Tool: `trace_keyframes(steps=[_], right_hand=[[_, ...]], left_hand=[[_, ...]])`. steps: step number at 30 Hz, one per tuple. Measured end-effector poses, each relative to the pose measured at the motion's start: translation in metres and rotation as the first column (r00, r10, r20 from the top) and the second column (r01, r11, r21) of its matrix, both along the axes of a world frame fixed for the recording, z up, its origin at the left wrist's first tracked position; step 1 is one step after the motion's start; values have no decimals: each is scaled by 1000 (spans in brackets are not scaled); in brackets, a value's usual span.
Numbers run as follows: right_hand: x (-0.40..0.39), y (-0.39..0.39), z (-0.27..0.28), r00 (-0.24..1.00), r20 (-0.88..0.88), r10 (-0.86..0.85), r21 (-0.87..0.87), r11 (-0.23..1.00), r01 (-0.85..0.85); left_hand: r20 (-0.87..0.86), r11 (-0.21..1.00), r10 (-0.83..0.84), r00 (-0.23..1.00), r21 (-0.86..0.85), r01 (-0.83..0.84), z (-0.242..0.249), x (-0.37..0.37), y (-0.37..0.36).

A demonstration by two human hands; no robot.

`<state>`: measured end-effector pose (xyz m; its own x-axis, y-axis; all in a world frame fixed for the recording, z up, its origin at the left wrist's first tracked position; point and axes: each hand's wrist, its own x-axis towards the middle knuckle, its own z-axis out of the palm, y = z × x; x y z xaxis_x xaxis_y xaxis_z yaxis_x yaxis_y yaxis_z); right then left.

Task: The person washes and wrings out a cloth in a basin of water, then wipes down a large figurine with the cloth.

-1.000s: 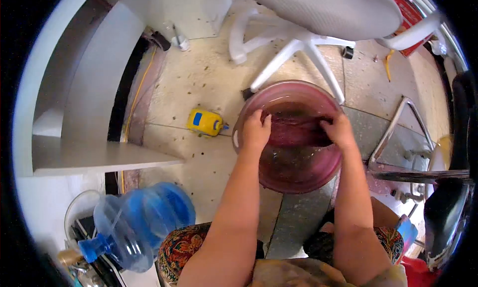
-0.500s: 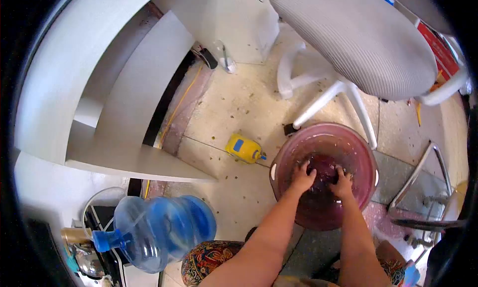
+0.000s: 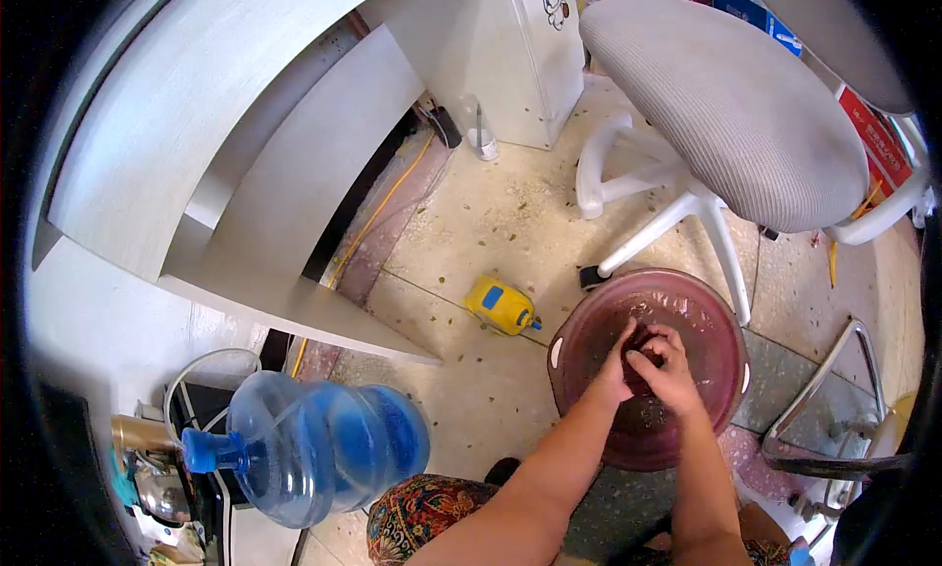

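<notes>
Both of your hands are down inside the round maroon plastic basin [image 3: 589, 345], which sits on the floor just in front of your knees. Your left hand [image 3: 616, 367] and your right hand [image 3: 670, 370] are pressed together over the middle of the basin, fingers curled around a dark wet cloth [image 3: 643, 336] bunched between them; the cloth is mostly hidden by your fingers, so its shape cannot be told. The floor [image 3: 481, 223] is pale speckled tile, littered with small dark flecks, and it changes to a grey slab under the near side of the basin. A small yellow toy with a blue patch [image 3: 501, 305] lies on the tile just left of the basin. A white swivel chair with a grey mesh seat [image 3: 726, 105] stands beyond the basin, one of its legs reaching to the rim. To your left a pale wooden desk [image 3: 235, 164] slants across the room, a yellow cable [image 3: 368, 228] running along the floor at its foot. Near your left knee a large blue water jug [image 3: 314, 458] lies on its side. A chrome tube frame [image 3: 824, 409] stands at your right.
</notes>
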<state>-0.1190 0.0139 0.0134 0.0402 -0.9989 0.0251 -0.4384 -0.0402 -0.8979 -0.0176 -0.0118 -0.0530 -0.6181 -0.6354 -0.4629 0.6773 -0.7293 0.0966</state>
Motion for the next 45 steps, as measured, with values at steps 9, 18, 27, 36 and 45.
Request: trace_keyframes(steps=[9,18,27,36,45], right_hand=[[17,4,13,957,-151,-248,-233,950,210],[13,3,4,933,-159,-324,-256,926,278],[-36,-10,-27,920,-8,-392,222,896,384],[-75,-3,-71,897,-418,-141,396,861,320],[-41,30,-95,635,-710,306,555,798,235]], left_hand=[[299,951,308,903,-107,-289,25,-25,8],[584,957,284,761,-217,-190,35,-29,3],[941,772,302,153,-336,539,35,-28,-5],[914,811,373,-159,-238,535,-3,4,-1],[925,544,285,-251,60,837,-20,6,36]])
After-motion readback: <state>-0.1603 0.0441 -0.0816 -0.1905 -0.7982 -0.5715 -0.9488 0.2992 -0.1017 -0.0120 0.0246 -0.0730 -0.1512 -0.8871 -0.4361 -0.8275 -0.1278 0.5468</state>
